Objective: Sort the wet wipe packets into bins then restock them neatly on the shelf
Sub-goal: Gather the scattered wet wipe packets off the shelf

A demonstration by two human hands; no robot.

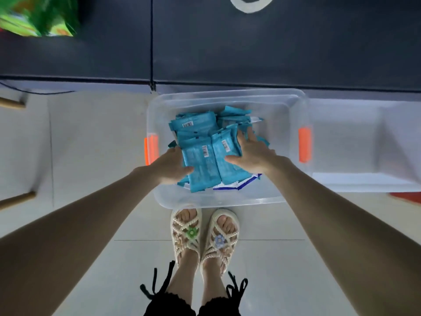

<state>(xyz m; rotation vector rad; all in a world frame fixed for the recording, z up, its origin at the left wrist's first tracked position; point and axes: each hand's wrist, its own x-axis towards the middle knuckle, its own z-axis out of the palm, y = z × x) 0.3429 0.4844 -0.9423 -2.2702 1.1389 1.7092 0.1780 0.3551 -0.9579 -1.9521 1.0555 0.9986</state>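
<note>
A clear plastic bin (227, 199) with orange handles stands on the floor in front of my feet. Several teal wet wipe packets (196, 126) lie piled inside it, barcodes up. My left hand (169, 166) grips the left side of a stack of teal packets (205, 165), thumb on top. My right hand (252, 155) grips the stack's right side, fingers curled over its far edge. A white packet with blue edging (241, 184) shows under the stack.
A second clear bin (364, 181) sits right of the first, and I see nothing in it. A dark cabinet front (227, 53) runs along the back. Green packaging (36, 17) is at the top left. My sandalled feet (202, 233) stand just before the bin.
</note>
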